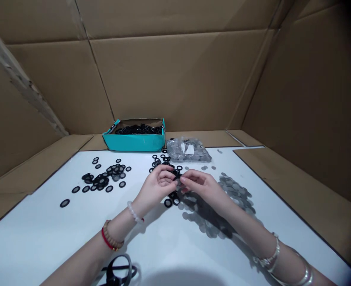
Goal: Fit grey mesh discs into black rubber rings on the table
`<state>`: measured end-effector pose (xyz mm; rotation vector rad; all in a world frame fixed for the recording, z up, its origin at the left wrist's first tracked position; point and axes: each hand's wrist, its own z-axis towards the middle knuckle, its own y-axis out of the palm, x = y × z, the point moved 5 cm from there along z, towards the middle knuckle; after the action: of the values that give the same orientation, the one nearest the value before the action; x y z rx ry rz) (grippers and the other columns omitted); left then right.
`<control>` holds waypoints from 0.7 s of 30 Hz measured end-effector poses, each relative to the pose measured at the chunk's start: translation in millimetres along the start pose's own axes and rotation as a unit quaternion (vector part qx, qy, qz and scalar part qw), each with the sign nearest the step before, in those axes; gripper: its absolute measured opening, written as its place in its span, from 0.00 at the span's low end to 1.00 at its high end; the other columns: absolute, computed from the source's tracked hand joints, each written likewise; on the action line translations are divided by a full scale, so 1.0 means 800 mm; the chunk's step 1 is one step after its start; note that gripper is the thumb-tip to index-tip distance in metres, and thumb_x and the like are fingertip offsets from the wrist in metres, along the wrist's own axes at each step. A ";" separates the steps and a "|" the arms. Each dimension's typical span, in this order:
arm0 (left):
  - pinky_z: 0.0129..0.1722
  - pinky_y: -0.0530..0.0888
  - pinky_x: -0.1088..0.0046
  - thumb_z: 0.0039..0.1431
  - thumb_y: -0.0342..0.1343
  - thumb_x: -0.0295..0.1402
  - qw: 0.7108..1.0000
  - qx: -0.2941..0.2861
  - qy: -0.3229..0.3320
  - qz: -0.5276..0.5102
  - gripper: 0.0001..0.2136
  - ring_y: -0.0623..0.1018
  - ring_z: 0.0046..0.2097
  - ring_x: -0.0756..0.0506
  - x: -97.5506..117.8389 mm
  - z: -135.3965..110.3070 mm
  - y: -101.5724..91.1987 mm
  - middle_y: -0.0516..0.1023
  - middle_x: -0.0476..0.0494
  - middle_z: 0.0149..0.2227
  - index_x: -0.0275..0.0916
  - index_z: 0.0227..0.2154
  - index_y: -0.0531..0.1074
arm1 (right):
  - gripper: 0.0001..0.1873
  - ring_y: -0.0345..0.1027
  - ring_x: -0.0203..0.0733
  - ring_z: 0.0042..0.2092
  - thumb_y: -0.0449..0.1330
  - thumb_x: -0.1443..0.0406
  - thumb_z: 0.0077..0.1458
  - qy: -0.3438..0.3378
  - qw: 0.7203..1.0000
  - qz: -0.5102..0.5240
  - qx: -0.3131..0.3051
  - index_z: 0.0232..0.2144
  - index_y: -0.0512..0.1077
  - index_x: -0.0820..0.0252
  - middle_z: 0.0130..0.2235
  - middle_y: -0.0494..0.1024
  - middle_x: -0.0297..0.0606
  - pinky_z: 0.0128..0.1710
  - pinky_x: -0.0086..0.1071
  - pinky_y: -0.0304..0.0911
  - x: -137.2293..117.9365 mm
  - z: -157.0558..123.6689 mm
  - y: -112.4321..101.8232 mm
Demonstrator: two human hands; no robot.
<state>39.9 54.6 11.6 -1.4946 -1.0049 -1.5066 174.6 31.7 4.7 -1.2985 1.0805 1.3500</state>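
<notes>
My left hand (159, 183) and my right hand (199, 184) meet over the middle of the white table (44, 234). Both pinch together at a small black ring (176, 174) held between their fingertips; a grey disc seems pressed to it, but that is too small to be sure. Loose black rings (168, 202) lie just below the hands. Grey mesh discs (236, 192) are heaped under and to the right of my right hand.
A teal box (135, 141) full of black rings stands at the back. A clear bag of grey discs (188, 150) lies beside it. Finished black rings (105, 178) are scattered at left. Cardboard walls surround the table. A black loop object (120, 270) lies near the front edge.
</notes>
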 end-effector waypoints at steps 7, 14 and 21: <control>0.33 0.69 0.77 0.43 0.61 0.28 1.000 -0.005 -0.015 -0.006 0.15 0.72 0.30 0.54 0.001 0.000 0.001 0.70 0.51 0.28 0.35 0.36 0.65 | 0.11 0.65 0.36 0.31 0.60 0.57 0.48 0.004 1.000 0.012 0.000 0.25 0.69 0.59 0.29 0.69 0.33 0.35 0.32 0.63 0.000 -0.002 0.000; 0.32 0.69 0.77 0.43 0.61 0.28 1.000 0.017 -0.008 -0.020 0.13 0.71 0.30 0.53 -0.002 0.000 0.000 0.70 0.50 0.27 0.34 0.33 0.65 | 0.12 0.61 0.36 0.29 0.57 0.57 0.51 -0.048 0.995 -0.086 0.001 0.23 0.67 0.60 0.25 0.67 0.32 0.31 0.30 0.57 -0.009 -0.003 0.001; 0.30 0.69 0.75 0.43 0.61 0.29 0.998 0.022 -0.045 -0.038 0.12 0.72 0.26 0.53 0.002 0.000 0.001 0.71 0.51 0.24 0.34 0.31 0.67 | 0.11 0.60 0.35 0.30 0.54 0.58 0.54 -0.083 0.992 -0.093 0.032 0.28 0.66 0.59 0.28 0.66 0.32 0.30 0.28 0.55 -0.007 -0.007 0.001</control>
<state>40.5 54.1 13.1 -1.5200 -1.1515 -1.4712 174.6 25.8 9.8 -1.1877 0.8601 1.2493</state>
